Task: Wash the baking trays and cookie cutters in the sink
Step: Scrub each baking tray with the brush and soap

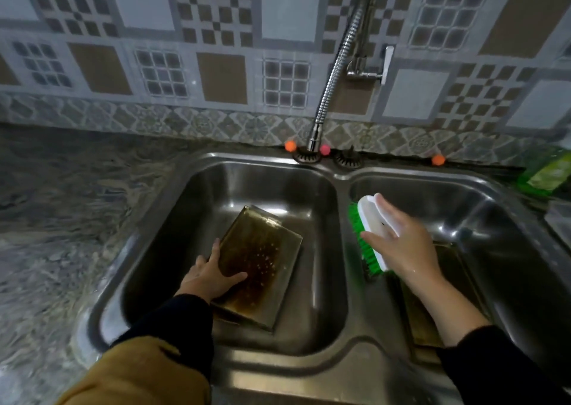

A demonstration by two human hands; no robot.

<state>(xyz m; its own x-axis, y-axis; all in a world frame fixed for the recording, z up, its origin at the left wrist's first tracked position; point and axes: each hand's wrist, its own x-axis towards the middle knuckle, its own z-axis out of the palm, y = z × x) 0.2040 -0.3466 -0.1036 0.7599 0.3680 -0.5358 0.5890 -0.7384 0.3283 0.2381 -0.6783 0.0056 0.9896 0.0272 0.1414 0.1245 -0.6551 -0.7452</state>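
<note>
Our left hand grips the stained baking tray, its long axis running away from us. Our right hand holds the scrub brush just right of it, over the divider.

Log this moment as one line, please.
left hand grips stained baking tray in left basin | right hand holds scrub brush over right basin | faucet dry

Sink: silver-grey steel. Baking tray, left basin: dull gold with dark brown staining and pale speckles. Scrub brush: white body, bright green bristles. Wall tiles, far: grey-white with brown checker and grid patterns. Countertop, left: mottled grey. Sleeve, near left: mustard over black.
</note>
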